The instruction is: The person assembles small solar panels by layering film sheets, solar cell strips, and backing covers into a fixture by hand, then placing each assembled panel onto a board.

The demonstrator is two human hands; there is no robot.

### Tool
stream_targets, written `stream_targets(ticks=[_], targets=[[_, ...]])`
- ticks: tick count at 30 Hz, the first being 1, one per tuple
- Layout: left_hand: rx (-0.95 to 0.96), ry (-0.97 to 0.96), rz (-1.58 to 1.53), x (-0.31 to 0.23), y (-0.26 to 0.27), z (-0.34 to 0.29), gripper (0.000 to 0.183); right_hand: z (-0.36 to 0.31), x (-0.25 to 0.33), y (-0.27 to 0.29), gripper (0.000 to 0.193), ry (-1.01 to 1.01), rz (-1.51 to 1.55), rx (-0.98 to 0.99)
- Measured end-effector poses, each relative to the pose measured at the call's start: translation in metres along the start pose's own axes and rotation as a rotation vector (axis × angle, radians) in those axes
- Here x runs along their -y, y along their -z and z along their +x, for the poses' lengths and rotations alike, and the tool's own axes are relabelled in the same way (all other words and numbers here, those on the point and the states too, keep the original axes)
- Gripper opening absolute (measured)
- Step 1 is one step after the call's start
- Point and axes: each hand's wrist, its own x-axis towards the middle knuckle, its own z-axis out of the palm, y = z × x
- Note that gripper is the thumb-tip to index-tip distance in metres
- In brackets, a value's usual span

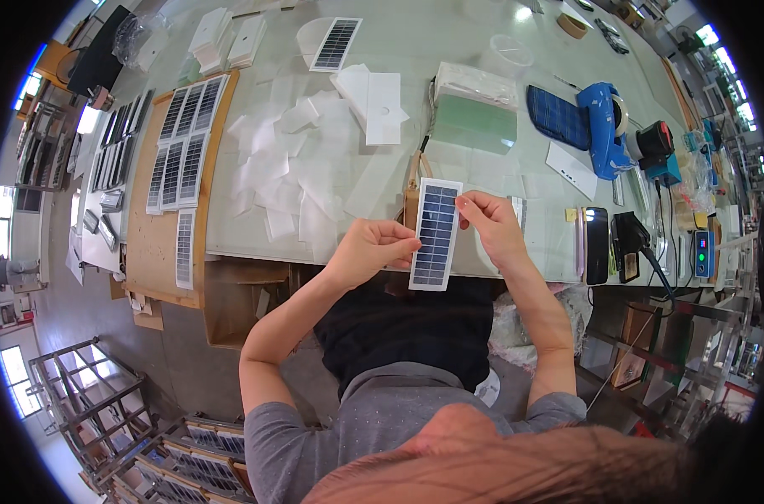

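Observation:
Between my hands, over the table's front edge, is a small solar panel (435,239) with dark blue cells and a white border, held upright lengthwise. My left hand (380,252) pinches its left edge, thumb and fingers closed. At its upper right corner, my right hand (490,223) pinches the edge between thumb and fingers. Just behind the panel lies a tan-handled tool (412,195), partly hidden. Loose translucent white sheets (285,155) spread over the table to the left of it. A stack of greenish clear sheets (474,122) sits beyond my right hand.
On the left, a wooden board (142,244) carries several solar panels (180,160). Another panel (337,44) lies at the far side near white cards (384,109). A blue tape dispenser (605,126), a dark blue folded cloth (558,116) and a soldering-iron stand (630,239) are at right.

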Motion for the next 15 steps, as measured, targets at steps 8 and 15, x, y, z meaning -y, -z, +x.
stream_targets(ticks=[8, 15], targets=[[-0.028, -0.090, -0.026, 0.011, 0.002, -0.002, 0.019, 0.001, -0.002, -0.007, 0.023, 0.002, -0.019, -0.009], [-0.326, -0.248, 0.052, 0.023, 0.045, -0.035, 0.016, -0.008, 0.001, -0.016, 0.027, 0.000, -0.073, 0.105]])
